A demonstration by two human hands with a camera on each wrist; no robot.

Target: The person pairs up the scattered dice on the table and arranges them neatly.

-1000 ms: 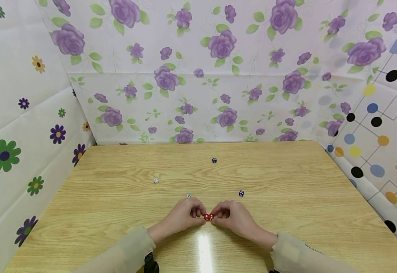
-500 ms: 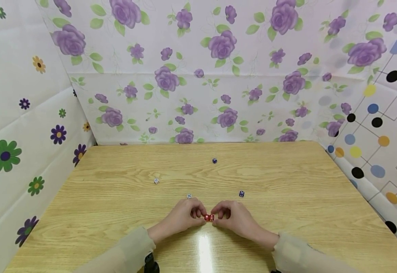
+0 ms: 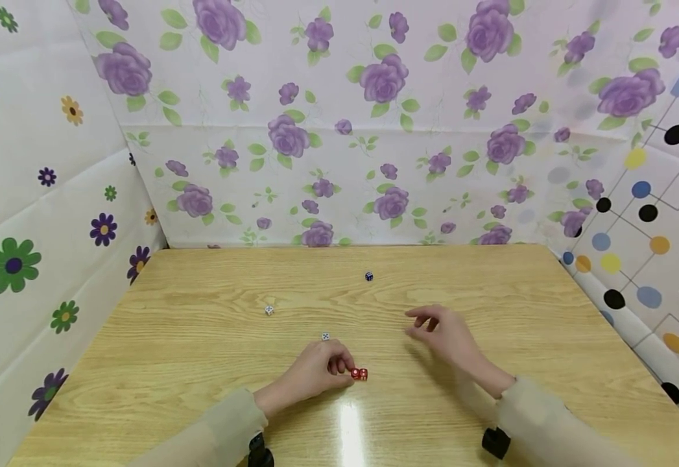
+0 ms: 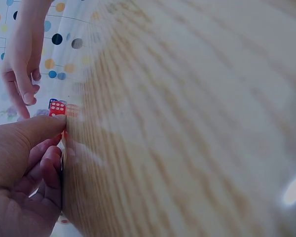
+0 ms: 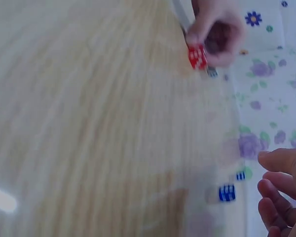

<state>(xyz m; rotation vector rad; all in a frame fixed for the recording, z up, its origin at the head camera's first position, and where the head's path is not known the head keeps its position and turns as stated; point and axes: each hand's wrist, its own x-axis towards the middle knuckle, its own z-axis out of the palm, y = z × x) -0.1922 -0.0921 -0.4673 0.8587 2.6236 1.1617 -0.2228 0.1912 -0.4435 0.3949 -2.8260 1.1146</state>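
Note:
Two red dice stand side by side on the table; the right one touches the left one. Thumb and forefinger of my left hand pinch the left red die. My right hand hovers over the table to the right, fingers loosely bent and holding nothing. Just beyond its fingertips, the right wrist view has the nearer blue die on the table; in the head view the hand hides it. A white die lies right behind my left hand.
Farther back on the wooden table lie another blue die and, to the left, a second white die. Patterned cloth hangs along the back and both sides.
My right hand has let go of the right red die and moved away, forward and to the right, to the nearer blue die. The left hand keeps its place at the red dice.

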